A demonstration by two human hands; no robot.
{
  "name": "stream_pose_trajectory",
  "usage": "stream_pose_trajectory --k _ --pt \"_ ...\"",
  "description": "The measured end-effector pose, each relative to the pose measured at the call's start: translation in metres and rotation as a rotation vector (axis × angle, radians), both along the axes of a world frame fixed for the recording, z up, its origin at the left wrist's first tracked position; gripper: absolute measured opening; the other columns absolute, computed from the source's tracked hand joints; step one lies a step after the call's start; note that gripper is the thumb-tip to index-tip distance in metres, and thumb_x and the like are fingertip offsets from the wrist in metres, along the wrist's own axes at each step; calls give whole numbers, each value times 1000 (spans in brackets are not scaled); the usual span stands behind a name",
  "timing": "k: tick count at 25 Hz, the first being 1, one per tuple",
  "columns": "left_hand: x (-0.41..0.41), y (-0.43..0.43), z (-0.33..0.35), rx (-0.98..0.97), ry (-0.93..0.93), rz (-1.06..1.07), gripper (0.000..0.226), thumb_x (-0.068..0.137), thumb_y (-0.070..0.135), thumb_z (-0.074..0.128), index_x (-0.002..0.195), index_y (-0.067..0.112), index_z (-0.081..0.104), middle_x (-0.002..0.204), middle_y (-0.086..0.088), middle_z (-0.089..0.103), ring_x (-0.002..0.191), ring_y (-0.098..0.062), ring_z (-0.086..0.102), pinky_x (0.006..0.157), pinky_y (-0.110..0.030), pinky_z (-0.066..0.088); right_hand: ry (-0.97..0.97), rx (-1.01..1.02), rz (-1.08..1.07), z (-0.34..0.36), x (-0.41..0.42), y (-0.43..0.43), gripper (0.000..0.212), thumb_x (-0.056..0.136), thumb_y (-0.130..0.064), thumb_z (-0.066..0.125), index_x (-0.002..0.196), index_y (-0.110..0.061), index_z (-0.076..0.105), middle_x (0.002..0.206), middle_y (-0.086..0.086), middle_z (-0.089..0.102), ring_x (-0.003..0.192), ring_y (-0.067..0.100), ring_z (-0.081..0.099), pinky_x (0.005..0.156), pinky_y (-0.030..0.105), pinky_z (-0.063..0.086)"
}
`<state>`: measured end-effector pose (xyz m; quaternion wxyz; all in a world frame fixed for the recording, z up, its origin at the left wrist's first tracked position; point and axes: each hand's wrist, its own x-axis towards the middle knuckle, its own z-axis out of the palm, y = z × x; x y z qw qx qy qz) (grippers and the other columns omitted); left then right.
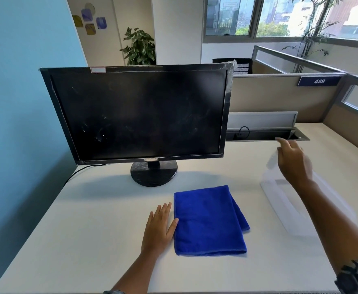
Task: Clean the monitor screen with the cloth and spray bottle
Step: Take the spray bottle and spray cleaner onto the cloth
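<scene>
A black monitor stands on a round base at the back left of the white desk; its dark screen carries smudges and specks. A folded blue cloth lies flat in front of it. My left hand rests palm down on the desk, fingers apart, thumb touching the cloth's left edge. My right hand hovers at the right with fingers extended, over the top of a pale, blurred, see-through shape. Whether that shape is the spray bottle I cannot tell.
A cable slot with a raised lid opens in the desk behind my right hand. Beige partition walls close off the back and right. A blue wall stands to the left. The monitor's cable runs off the left edge.
</scene>
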<state>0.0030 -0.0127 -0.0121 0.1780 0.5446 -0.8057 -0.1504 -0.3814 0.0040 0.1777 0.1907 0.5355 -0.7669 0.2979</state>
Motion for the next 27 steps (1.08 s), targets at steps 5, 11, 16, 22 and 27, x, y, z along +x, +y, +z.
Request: stream_pose_trajectory --k 5,11,16,22,27 --pt "0 0 0 14 4 8 59 97 51 25 149 25 14 157 4 20 144 -15 13 116 -32 5 23 -120 240 20 60 -6 29 94 -6 52 122 -2 58 104 22 63 93 38 59 69 46 54" --pt "1 1 0 33 40 -3 70 89 62 17 149 26 12 157 6 18 145 -14 9 117 -33 2 -151 83 544 -25 160 1 28 94 -10 55 120 -4 62 109 15 67 98 31 61 78 37 52" --pt "2 2 6 5 64 -43 89 80 79 6 149 23 12 157 4 16 146 -16 4 118 -39 2 -195 228 688 -59 221 9 32 97 -20 50 127 -13 58 119 7 64 101 19 62 79 26 53" --pt "1 5 13 -47 33 -54 104 72 86 1 147 16 20 156 -5 21 145 -22 9 117 -44 3 -204 344 696 -79 245 16 35 101 -25 42 133 -18 53 129 3 58 105 18 61 82 27 53" --pt "2 4 10 -26 -32 -36 104 71 83 -10 148 18 16 157 -2 18 146 -19 4 116 -45 0 -382 268 683 -86 246 14 35 93 -30 58 125 -17 59 119 2 64 98 14 63 84 25 53"
